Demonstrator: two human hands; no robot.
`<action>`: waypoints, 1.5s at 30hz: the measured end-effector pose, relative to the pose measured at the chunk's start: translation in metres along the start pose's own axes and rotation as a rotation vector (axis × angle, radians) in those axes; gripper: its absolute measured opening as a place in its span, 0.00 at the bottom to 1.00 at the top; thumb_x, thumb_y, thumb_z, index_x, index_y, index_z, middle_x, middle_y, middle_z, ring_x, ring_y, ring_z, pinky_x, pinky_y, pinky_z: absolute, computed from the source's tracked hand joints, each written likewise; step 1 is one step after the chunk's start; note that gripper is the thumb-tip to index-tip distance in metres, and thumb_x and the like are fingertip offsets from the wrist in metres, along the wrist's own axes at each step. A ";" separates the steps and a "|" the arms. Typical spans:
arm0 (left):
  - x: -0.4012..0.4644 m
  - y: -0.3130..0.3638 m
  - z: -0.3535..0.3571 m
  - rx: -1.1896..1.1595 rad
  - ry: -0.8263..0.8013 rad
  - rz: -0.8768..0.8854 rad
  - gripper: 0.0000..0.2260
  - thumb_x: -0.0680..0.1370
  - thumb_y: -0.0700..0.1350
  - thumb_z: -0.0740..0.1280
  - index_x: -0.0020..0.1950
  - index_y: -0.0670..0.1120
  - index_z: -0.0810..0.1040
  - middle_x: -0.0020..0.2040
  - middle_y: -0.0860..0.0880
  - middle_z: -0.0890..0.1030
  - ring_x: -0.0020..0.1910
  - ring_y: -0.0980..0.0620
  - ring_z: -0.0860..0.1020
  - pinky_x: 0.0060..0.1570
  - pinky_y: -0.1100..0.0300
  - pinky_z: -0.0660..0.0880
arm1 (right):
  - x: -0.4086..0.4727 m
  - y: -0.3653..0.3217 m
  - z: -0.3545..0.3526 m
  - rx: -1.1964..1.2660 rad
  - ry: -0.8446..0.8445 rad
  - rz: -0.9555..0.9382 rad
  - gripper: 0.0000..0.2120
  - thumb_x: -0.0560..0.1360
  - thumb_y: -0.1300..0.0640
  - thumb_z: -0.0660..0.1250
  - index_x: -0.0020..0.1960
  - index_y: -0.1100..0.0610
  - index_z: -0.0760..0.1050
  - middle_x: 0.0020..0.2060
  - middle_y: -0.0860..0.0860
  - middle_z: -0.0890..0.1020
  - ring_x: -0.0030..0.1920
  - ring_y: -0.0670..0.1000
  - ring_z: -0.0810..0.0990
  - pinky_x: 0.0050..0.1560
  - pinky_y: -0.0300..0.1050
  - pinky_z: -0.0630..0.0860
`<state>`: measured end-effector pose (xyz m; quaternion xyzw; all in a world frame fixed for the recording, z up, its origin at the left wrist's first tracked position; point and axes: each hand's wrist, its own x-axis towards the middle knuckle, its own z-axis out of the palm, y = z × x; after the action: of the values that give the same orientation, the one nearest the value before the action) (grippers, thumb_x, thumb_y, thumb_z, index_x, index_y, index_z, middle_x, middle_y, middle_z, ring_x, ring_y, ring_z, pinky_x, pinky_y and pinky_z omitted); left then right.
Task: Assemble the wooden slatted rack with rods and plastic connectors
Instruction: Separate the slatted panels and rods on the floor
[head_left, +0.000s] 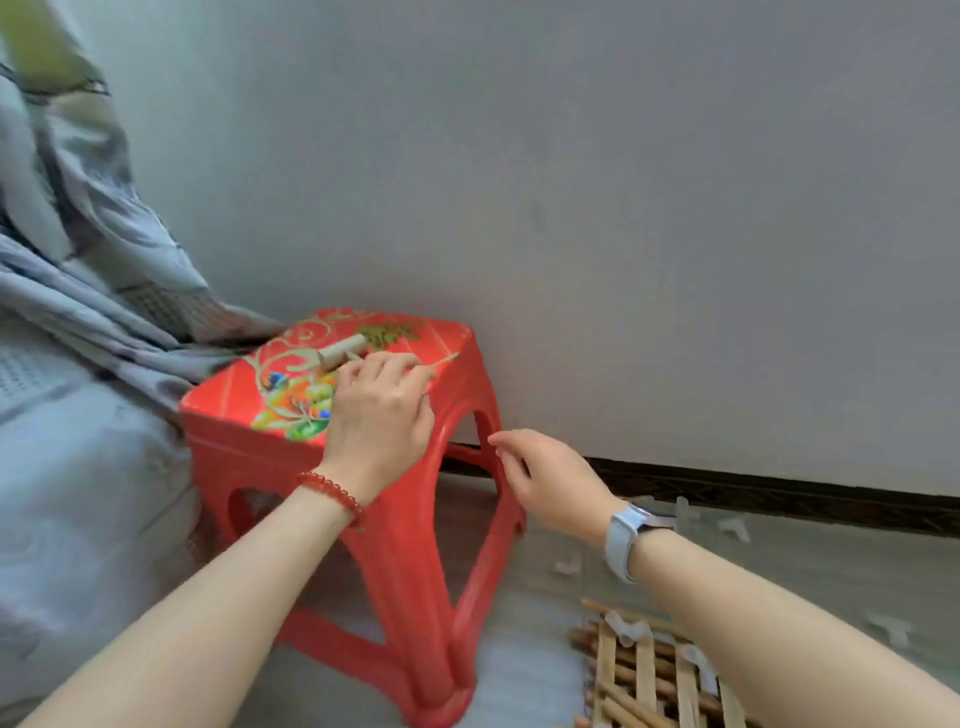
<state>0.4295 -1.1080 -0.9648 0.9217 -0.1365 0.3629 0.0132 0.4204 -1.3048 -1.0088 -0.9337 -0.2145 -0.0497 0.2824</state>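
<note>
While left hand (382, 402) rests on red stool (228, 410), fingers curled by small wooden mallet (340, 351), grip unclear; right hand (545, 478) relaxed, empty. Slatted panel (654, 675) and rods (631, 704) on floor: likely light, stiff; take by slat edges. Plastic connectors (628, 626) probably slippery.

I see two bare arms with no sleeves. The left hand (382, 410) has a string of small round red beads (332, 491) on its wrist. The right hand (550, 483) has a watch (626, 540) with a pale blue-grey strap on its wrist.
</note>
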 end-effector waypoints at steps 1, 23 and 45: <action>0.004 -0.020 -0.003 0.018 -0.101 -0.109 0.17 0.73 0.48 0.62 0.60 0.48 0.78 0.61 0.47 0.77 0.62 0.43 0.74 0.56 0.48 0.69 | 0.015 -0.018 0.001 0.034 0.044 -0.036 0.17 0.80 0.58 0.54 0.67 0.54 0.71 0.62 0.51 0.76 0.63 0.52 0.73 0.62 0.49 0.69; -0.044 -0.019 0.011 -0.279 -0.015 -0.227 0.19 0.75 0.45 0.55 0.61 0.44 0.77 0.59 0.46 0.80 0.64 0.45 0.74 0.65 0.45 0.64 | 0.058 -0.066 0.000 1.290 0.317 0.576 0.11 0.80 0.66 0.56 0.41 0.63 0.72 0.31 0.55 0.75 0.27 0.45 0.71 0.25 0.31 0.69; -0.257 0.310 0.174 -0.446 -1.146 0.166 0.30 0.78 0.60 0.56 0.77 0.55 0.48 0.78 0.51 0.45 0.76 0.48 0.40 0.72 0.38 0.43 | -0.402 0.295 0.085 0.569 0.245 1.573 0.10 0.78 0.68 0.53 0.45 0.59 0.71 0.32 0.54 0.75 0.29 0.50 0.67 0.18 0.32 0.60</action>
<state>0.2844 -1.3660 -1.2890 0.9314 -0.2658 -0.2271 0.1018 0.1816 -1.6286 -1.3151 -0.6925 0.5257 0.1163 0.4802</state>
